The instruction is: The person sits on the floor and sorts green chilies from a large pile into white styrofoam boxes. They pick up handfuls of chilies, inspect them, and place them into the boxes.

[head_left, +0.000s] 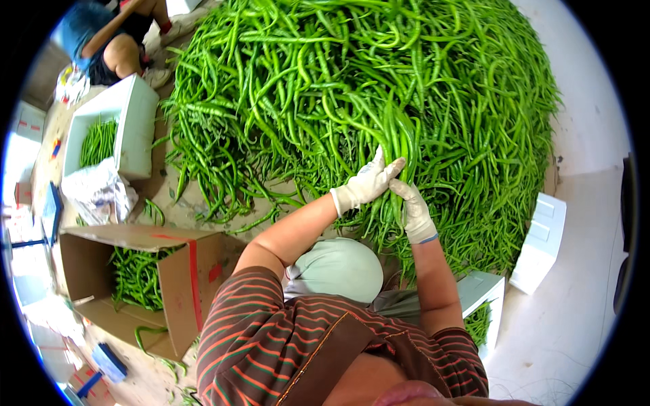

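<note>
Short-sleeved brown shirt point(250, 331) with orange and pale stripes; white gloves point(365, 188) (the right cuff point(426, 239) blue-edged).

No lettering can be read, the small red printed patch point(215, 273) on the open brown rectangular cardboard box point(176, 301) being too indistinct.

Heap of green peppers point(467, 88), upper centre. Left hand point(369, 184) and right hand point(412, 208), white-gloved, centre, holding pepper bunch point(399, 135). Cardboard box point(177, 298), lower left; white foam box point(137, 118), upper left.
</note>
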The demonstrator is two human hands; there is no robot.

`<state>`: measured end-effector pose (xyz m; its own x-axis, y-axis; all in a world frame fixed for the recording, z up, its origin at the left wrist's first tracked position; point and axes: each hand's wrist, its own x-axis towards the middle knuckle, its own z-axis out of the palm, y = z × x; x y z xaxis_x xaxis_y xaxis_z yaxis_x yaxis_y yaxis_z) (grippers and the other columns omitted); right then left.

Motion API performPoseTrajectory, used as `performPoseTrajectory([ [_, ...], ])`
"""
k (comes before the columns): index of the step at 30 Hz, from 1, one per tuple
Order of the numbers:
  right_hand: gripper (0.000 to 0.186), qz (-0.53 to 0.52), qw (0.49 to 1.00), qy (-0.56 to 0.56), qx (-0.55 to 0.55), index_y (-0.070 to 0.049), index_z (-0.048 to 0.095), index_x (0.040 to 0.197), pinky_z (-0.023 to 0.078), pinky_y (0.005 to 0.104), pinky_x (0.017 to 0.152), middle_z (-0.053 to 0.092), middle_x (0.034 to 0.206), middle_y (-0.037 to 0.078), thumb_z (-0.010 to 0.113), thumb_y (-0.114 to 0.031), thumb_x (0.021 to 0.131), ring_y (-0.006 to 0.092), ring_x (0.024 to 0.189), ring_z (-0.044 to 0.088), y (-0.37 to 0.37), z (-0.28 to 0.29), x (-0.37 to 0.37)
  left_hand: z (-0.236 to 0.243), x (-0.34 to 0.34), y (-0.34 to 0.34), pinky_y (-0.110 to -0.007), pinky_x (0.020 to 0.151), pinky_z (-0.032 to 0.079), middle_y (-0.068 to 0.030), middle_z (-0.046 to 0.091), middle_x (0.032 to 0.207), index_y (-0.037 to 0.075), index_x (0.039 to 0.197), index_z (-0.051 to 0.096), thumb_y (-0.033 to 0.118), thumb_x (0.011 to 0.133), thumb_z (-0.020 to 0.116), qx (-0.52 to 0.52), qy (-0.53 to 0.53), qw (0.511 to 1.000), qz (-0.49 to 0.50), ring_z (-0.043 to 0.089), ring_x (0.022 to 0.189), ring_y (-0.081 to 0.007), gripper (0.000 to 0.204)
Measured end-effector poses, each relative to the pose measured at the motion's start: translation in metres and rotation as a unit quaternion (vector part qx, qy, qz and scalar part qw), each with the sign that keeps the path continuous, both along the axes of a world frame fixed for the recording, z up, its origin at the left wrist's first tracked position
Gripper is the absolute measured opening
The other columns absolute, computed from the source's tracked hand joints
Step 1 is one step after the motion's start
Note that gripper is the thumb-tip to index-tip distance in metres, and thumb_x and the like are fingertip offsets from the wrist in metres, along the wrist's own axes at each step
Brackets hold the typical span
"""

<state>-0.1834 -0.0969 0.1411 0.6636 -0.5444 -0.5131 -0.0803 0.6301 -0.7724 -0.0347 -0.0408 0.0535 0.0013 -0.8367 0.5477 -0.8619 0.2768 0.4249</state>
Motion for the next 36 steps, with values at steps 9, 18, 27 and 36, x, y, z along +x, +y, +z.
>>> performPoseTrajectory([
  [9,0.084,0.057,0.913,-0.003,-0.403,-0.001,0.040,0.138,0.045,0.0326,0.100,0.055,0.127,0.009,0.083,-0.004,0.066,0.0174,0.116,0.055,0.041,0.077,-0.015,0.117,-0.009,0.042,-0.036,0.096,0.050,-0.0092,0.065,0.119,0.001,0.130,0.055,0.004,0.081,0.073,0.084,0.779,0.573,-0.241,0.062,0.108,-0.0209,0.052],
  [18,0.098,0.107,0.873,-0.021,-0.475,0.000,0.038,0.142,0.040,0.0360,0.107,0.054,0.133,0.013,0.091,-0.019,0.062,0.0234,0.122,0.052,0.082,0.148,-0.061,0.212,-0.061,0.093,-0.032,0.082,0.053,-0.0067,0.066,0.105,0.001,0.117,0.062,0.000,0.073,0.077,0.071,0.682,0.689,-0.235,0.063,0.092,-0.0163,0.047],
  [27,0.070,0.150,0.839,-0.049,-0.520,-0.006,0.057,0.126,0.050,0.0358,0.094,0.065,0.115,0.007,0.089,-0.019,0.065,0.0210,0.103,0.062,0.129,0.142,-0.120,0.227,-0.109,0.142,-0.036,0.088,0.051,-0.0066,0.063,0.111,0.004,0.122,0.057,0.016,0.072,0.085,0.007,0.433,0.870,-0.234,0.061,0.100,-0.0180,0.059],
  [36,0.089,0.104,0.584,0.015,-0.805,-0.008,0.047,0.138,0.042,0.0410,0.106,0.046,0.138,0.017,0.089,-0.027,0.062,0.0325,0.124,0.050,0.165,0.103,-0.170,0.204,-0.155,0.189,-0.036,0.092,0.050,-0.0103,0.061,0.119,0.001,0.131,0.050,0.016,0.071,0.087,0.027,0.440,0.862,-0.251,0.060,0.105,-0.0203,0.073],
])
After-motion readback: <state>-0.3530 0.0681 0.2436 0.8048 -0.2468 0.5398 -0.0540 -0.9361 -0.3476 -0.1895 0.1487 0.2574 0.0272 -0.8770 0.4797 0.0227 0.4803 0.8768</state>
